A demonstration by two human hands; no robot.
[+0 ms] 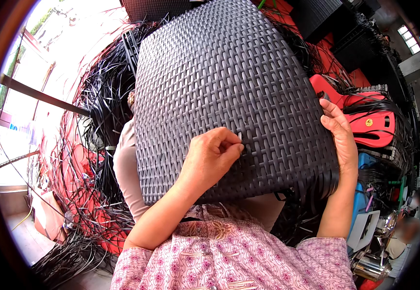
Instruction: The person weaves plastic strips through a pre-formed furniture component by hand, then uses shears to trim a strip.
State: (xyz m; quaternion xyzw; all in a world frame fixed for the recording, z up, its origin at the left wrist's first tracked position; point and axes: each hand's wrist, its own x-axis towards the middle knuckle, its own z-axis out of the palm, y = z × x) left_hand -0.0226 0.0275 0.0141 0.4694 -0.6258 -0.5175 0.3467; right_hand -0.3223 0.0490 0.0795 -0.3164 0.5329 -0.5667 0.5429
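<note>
A large dark woven panel (219,92) of flat plastic strips lies tilted across my lap. My left hand (212,152) is over its lower middle, thumb and forefinger pinched together at the weave. Whatever sits between those fingertips is too small to make out. At the panel's right edge, my right hand (340,128) grips the side, with fingertips on the rim. Loose strip ends (311,193) hang from the panel's lower right edge, below and left of my right hand.
Tangled black strips (106,82) are heaped left of the panel, over red ground. To the right stands a red plastic seat (372,128) beside blue items (360,198). More dark woven pieces (316,19) are stacked at the back right. A blurred person (405,232) appears far right.
</note>
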